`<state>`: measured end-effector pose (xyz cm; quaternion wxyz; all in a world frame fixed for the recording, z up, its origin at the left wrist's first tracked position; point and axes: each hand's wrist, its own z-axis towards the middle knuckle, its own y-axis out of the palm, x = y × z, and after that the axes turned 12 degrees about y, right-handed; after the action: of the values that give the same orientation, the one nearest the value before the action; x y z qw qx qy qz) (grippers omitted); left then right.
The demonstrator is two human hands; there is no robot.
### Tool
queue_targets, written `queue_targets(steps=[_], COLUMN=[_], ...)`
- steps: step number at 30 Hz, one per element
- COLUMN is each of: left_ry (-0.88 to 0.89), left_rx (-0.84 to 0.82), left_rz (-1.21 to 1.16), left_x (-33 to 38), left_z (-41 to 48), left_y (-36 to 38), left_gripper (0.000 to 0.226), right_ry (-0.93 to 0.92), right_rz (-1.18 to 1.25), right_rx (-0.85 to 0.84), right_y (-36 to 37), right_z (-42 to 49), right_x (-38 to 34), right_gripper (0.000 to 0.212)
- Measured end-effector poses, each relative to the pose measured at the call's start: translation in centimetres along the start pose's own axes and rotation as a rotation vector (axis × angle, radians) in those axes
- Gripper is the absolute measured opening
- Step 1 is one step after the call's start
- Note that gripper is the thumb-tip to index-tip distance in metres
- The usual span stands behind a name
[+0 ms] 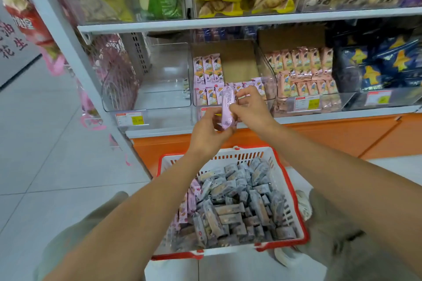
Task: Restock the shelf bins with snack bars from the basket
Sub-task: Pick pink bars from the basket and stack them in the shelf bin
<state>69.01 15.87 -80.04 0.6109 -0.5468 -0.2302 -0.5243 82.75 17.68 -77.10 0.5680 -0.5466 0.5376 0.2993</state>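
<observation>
Starting at your far left, the clear bin (pixel 159 70) holds no bars, so it has yet to be filled. Next along, the middle bin (pixel 237 64) is only partly stocked: pink bars (pixel 209 66) stand in a short row at its left and lie along its front, with bare cardboard showing behind them.

Just in front of that bin you hold a pink bar (pixel 226 107) upright between both hands. It may be more than one pressed together; I cannot tell. Your left hand (pixel 210 130) curls its fingers round the lower end, and your right hand (pixel 249 105) pinches the upper part between thumb and fingertips. It has not gone into the bin yet.

Further right, the peach bars (pixel 303 68) already pack their bin.

Below your arms, the basket (pixel 219 157) is heaped with grey-blue bars (pixel 239 203), with a few pink ones (pixel 191 194) at its left side. By that look, you are early in the job, with most of it left.
</observation>
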Motion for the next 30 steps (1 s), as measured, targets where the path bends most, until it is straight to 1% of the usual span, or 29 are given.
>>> queue_targets(steps=[2, 6, 10, 12, 14, 17, 20, 23, 27, 30], left_ry=[0.100, 0.272, 0.292, 0.282, 0.280, 0.293, 0.307, 0.308, 0.301, 0.292], left_rx=[-0.008, 0.089, 0.041, 0.013, -0.011, 0.000, 0.009, 0.019, 0.024, 0.019], left_rz=[0.129, 0.601, 0.837, 0.872, 0.869, 0.850, 0.866, 0.873, 0.872, 0.859], left_x=[0.3, -1.3, -4.2, -5.2, -6.3, -7.6, -8.1, -8.2, -8.2, -8.0], left_z=[1.4, 5.0, 7.3, 7.8, 8.0, 8.2, 8.3, 8.4, 8.3, 8.2], left_y=[-0.6, -2.6, -3.6, -3.5, -3.2, -2.9, -2.6, -2.4, -2.4, -2.5], left_gripper=[0.050, 0.045, 0.058, 0.070, 0.077, 0.078, 0.077, 0.077, 0.077, 0.078], right_ry=[-0.032, -0.125, -0.144, -0.138, -0.134, -0.107, -0.113, -0.107, -0.133, -0.136], right_rz=[-0.004, -0.028, -0.168, -0.221, -0.253, -0.314, -0.430, -0.487, -0.477, -0.457], right_rx=[0.050, 0.137, 0.195, 0.227, 0.255, 0.291, 0.333, 0.319, 0.318, 0.215], right_y=[-0.9, -1.5, -1.1, -0.6, 0.0, 0.7, 1.6, 2.3, 2.6, 2.3], right_z=[1.8, 6.2, 11.0, 13.4, 15.4, 17.8, 19.3, 19.4, 18.8, 18.3], right_x=[-1.3, -3.3, -3.9, -3.9, -4.0, -4.1, -3.6, -3.2, -2.7, -2.1], right_gripper=[0.030, 0.029, 0.025, 0.028, 0.031, 0.033, 0.030, 0.034, 0.037, 0.042])
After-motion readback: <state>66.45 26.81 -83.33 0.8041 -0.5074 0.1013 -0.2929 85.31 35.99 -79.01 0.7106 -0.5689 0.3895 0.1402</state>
